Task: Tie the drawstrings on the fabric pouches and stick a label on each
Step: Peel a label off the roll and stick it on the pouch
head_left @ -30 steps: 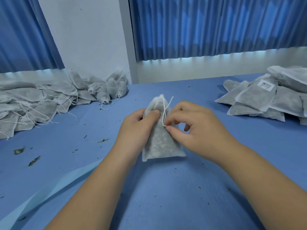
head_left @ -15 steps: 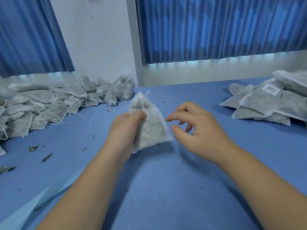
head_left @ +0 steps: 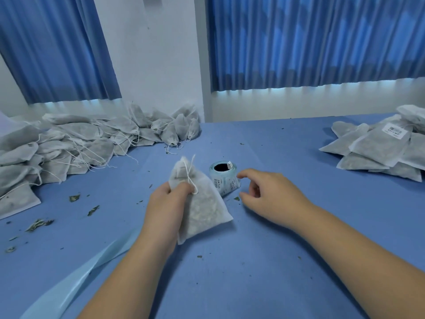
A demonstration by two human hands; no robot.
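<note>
Gripping hand: left hand [head_left: 169, 204], fingers curled round the pouch [head_left: 203, 204] just below its gathered neck.
Pouch: centre of the blue table [head_left: 276, 261], neck tilted to 11 o'clock, bottom corner on the cloth; contents are a blur through the fabric.
Drawstring [head_left: 190, 178]: white, looped over the neck; cannot tell whether it is knotted.
Right hand [head_left: 273, 199]: at 3 o'clock of the pouch, loosely curled, holding nothing; forefinger at the label roll [head_left: 224, 178], contact unclear.
Label roll: upright at 1 o'clock of the pouch, print unreadable.
Untied pouches [head_left: 69, 143]: heap at 9 o'clock, cut off by the edge.
Labelled pouches [head_left: 379, 150]: stack at 3 o'clock, cut off; one label [head_left: 393, 131] shows.
Leaf scraps [head_left: 39, 224]: 8 o'clock.
</note>
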